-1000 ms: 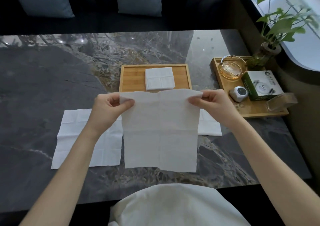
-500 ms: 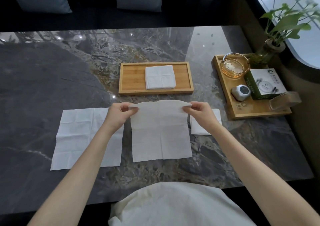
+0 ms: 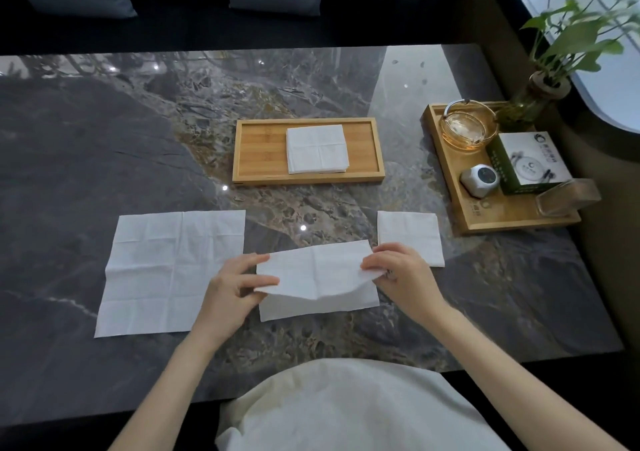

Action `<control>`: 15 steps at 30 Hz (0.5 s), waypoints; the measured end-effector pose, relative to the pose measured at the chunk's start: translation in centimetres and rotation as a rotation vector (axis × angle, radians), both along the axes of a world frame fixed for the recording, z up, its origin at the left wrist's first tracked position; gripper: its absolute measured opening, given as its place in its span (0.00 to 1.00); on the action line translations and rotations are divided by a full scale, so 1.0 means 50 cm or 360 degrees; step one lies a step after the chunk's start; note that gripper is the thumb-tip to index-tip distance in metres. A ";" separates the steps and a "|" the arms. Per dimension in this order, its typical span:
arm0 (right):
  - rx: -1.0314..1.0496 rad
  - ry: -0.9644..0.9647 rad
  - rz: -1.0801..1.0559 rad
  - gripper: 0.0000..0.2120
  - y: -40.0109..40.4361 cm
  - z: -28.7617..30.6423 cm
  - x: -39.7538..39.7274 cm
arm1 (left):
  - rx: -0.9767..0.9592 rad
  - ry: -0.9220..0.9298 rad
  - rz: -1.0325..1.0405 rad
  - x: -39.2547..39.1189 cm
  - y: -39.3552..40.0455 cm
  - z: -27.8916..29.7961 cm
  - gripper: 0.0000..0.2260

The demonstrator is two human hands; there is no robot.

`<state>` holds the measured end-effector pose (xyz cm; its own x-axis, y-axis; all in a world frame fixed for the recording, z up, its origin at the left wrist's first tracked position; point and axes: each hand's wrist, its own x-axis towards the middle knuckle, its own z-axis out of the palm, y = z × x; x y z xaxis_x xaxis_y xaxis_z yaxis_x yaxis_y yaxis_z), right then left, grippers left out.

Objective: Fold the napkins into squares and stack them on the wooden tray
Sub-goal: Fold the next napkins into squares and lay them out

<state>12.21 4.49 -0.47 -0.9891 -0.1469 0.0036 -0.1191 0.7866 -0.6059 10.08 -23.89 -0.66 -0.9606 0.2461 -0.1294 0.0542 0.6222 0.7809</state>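
Both hands were on the center napkin (image 3: 317, 279), which lay on the marble table (image 3: 104, 132) near the person's edge. Left hand (image 3: 231, 286) pinched its left end, thumb above and fingers under the top layer. Right hand (image 3: 398, 274) pinched the right end. The upper half was doubled over toward the person, its edge sagging and short of the lower edge. An unfolded napkin (image 3: 173, 270) lay flat just left. A folded square (image 3: 410, 236) lay beside the right hand. The wooden tray (image 3: 259, 153) sat beyond, holding a folded stack (image 3: 317, 148).
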 end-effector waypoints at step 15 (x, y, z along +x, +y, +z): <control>0.0683 0.0320 0.0263 0.16 0.019 -0.091 0.080 | -0.0760 0.0386 -0.0139 0.074 0.011 -0.073 0.30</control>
<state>16.22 5.43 -5.01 -0.9386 -0.3313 0.0966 -0.3440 0.9207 -0.1843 13.77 -23.33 -4.30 -0.9553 0.2946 -0.0234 0.2654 0.8899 0.3710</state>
